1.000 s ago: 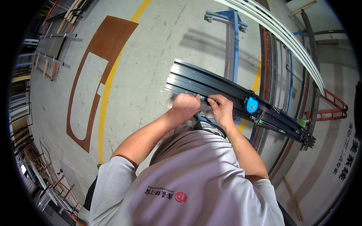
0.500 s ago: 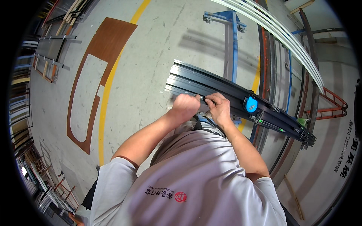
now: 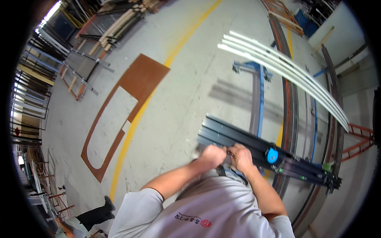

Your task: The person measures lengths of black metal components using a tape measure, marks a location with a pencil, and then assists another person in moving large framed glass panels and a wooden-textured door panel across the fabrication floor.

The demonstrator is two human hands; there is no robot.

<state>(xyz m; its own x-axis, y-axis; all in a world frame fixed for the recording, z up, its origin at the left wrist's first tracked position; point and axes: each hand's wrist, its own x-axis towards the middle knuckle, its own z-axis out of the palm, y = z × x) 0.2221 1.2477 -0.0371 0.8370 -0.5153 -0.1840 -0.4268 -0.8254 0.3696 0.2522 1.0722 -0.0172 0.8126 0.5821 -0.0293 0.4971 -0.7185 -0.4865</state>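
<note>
Grip of the left hand [image 3: 214,155] is curled closed, its contents hidden, beside the right hand [image 3: 241,157], whose grip pinches a small, blurred dark piece [image 3: 230,154] at the near edge of black metal profiles [image 3: 234,137], which carry a blue tape measure [image 3: 272,156], with white bars [image 3: 283,67] beyond.

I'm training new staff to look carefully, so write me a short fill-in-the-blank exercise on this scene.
1. The right hand is between the left hand and a ____ rounded object on the dark profiles.
2. In the picture, the large cut-out sheet lies to the ____ of the dark profiles.
3. The painted floor line beside the sheet is coloured ____.

Missing words: blue; left; yellow.
</note>
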